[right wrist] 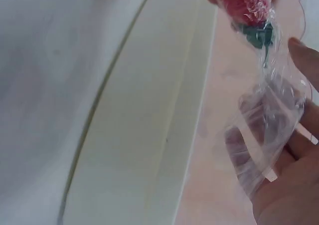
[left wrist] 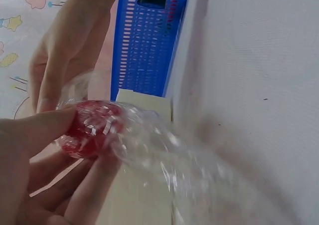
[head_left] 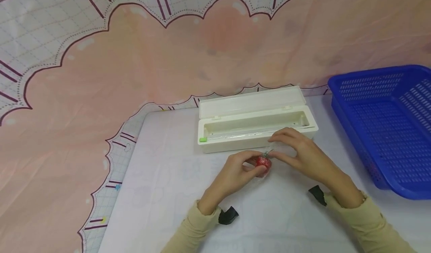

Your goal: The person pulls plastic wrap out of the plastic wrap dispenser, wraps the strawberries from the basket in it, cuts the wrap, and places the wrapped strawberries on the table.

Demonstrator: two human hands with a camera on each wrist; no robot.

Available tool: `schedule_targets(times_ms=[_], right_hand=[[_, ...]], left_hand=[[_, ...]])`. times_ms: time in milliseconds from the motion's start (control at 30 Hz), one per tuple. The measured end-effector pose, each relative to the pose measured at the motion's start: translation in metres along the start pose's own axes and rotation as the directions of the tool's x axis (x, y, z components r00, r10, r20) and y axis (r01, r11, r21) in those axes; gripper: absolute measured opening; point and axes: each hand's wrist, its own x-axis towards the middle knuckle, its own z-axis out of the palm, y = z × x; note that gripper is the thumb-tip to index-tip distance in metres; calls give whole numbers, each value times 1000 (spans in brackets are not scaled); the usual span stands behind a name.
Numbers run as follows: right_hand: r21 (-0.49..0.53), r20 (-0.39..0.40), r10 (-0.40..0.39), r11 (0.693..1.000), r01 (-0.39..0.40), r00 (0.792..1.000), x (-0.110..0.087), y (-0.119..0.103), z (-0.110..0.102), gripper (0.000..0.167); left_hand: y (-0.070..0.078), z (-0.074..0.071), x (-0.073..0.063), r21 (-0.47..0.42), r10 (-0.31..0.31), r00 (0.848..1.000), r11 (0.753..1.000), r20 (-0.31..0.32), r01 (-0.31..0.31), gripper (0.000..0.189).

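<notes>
A red strawberry (head_left: pixel 263 164) with green leaves is wrapped in clear plastic film (right wrist: pixel 274 105). My left hand (head_left: pixel 232 172) pinches it between thumb and fingers, just in front of a white film dispenser box (head_left: pixel 232 146). On the leaf side, my right hand (head_left: pixel 303 155) is at the loose film, its thumb and fingers apart. Those fingers lie behind the film in the right wrist view. More crumpled film trails from the strawberry (left wrist: pixel 97 127) on its other side in the left wrist view.
The dispenser's lid (head_left: pixel 250 102) stands raised at the back, and a green slider (head_left: pixel 203 139) sits at its left front corner. A large blue basket (head_left: pixel 365 148) is at the right. A patterned cloth (head_left: pixel 168 58) lies beyond the white tabletop (head_left: pixel 161 178).
</notes>
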Motion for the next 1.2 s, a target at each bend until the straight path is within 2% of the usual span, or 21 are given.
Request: schedule_targets(times_ms=[167,300,467,567,700,767,967,1200], right_hand=[[15,-70,88,996,-87,994,1,0,-11,57],[53,-144,125,991,-119,982,1,1,-17,72],[135,-185,194,976,-171,963,1,0,-14,74],[150,-135,241,964,-220,961,1,-3,-8,59],[150,12,272,951,-271,962,0,-9,-2,29],[165,78,269,946,-279,960,-1,-12,0,21],[231,174,238,933,-275,956,3,-17,4,11],[249,200,233,927,-279,952,16,-23,4,7]], left_hand=[[1,-1,-1,-50,-19,996,999,-83,15,36],[1,-1,-2,-115,-23,988,993,-153,5,35],[3,-1,-2,-176,-26,977,984,-211,-12,34],[6,-1,-3,-206,-28,974,978,-227,-20,33],[9,0,-3,-235,-27,973,972,-231,-29,33],[9,1,-3,-248,-24,973,968,-230,-34,32],[11,3,-2,-282,1,974,957,-228,-67,31],[11,5,-4,-275,9,974,959,-228,-74,32]])
